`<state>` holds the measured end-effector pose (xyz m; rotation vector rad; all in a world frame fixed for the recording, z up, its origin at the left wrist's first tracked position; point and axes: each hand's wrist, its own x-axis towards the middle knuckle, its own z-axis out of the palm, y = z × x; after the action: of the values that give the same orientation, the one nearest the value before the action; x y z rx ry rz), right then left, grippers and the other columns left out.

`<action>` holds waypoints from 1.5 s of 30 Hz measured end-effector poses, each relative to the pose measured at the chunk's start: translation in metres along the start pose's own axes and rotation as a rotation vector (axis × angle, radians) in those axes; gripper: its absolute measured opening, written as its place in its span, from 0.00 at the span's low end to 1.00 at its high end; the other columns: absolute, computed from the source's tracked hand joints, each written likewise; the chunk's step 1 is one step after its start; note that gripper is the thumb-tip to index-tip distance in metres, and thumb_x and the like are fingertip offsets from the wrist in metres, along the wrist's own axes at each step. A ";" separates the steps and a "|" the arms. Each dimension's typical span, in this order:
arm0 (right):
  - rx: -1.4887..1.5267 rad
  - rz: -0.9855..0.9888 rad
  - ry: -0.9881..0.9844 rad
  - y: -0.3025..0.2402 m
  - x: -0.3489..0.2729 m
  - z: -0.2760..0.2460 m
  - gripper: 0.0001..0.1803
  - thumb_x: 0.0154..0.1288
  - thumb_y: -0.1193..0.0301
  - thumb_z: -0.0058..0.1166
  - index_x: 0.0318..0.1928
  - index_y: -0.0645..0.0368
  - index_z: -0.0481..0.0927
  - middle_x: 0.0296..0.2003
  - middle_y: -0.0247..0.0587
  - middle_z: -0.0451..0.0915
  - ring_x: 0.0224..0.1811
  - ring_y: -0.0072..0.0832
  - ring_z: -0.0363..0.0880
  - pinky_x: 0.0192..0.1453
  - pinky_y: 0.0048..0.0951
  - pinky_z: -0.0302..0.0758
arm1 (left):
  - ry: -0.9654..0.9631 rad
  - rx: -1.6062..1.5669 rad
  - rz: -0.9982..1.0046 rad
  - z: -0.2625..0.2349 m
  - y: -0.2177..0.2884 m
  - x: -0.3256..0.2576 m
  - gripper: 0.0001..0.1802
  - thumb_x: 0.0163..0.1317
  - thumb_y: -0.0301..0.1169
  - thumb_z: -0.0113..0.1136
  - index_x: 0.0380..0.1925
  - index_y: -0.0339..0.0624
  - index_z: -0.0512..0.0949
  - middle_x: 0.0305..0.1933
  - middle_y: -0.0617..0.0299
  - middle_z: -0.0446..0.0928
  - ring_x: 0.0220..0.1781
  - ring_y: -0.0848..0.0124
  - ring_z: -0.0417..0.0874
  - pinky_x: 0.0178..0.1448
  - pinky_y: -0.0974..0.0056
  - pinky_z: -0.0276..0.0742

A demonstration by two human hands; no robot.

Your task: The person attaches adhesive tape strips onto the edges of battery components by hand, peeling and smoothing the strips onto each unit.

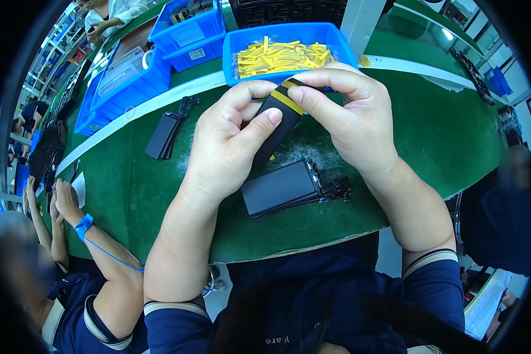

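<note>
My left hand (218, 144) is closed around a flat black rectangular pack (275, 131), held tilted above the table with my thumb along its face. A yellow strip (287, 101) crosses the pack near its upper end. The fingers and thumb of my right hand (360, 115) pinch that upper end at the strip; the fingertips hide part of it. Just below my hands lies a stack of similar black packs (280, 187), with short dark leads at its right end. More black packs (164, 134) with leads lie left of my left hand.
Beyond my hands, a blue bin (230, 66) contains many yellow strips (280, 58). Other blue bins (159, 79) stand at the back left on the green table (436, 127). At left, a co-worker's hand with a blue wrist strap (84, 226) works at the table. Another person sits at right.
</note>
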<state>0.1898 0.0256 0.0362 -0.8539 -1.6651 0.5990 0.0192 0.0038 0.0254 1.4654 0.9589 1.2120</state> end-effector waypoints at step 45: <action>-0.424 -0.527 -0.052 -0.009 -0.004 0.003 0.07 0.48 0.79 0.60 0.29 0.56 0.79 0.37 0.35 0.83 0.52 0.38 0.77 0.65 0.48 0.63 | 0.043 -0.219 0.001 0.000 -0.004 0.003 0.12 0.65 0.25 0.53 0.47 0.31 0.70 0.38 0.59 0.81 0.37 0.81 0.78 0.40 0.76 0.73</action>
<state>0.1850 0.0171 0.0402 -0.6488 -1.9989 -0.1006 0.0200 0.0074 0.0224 1.2713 0.8259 1.3106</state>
